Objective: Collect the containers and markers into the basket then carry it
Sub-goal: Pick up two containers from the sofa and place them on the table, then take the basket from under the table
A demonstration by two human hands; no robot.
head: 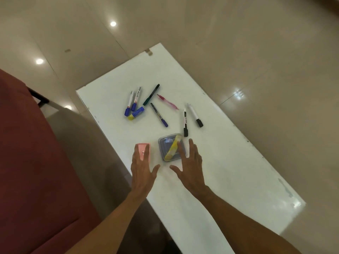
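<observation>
So both hands are flat and open, gripping nothing — left hand point(143, 168) lies over the pink container point(145, 151), right hand point(189, 163) just touches the clear container point(169, 146) beside it. Markers point(159, 105) lie scattered farther out on the white table point(229, 162).

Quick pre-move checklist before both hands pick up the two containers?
1. Left hand over pink container: ok, fingers on it.
2. Right hand at clear container: ok, fingers on its edge.
3. Firm grip on either: not ok, both hands open.
4. Clear container's lid shut: cannot tell.
5. Basket in view: not ok, none visible.
6. Markers clear of hands: ok, lying farther up the white table.
</observation>
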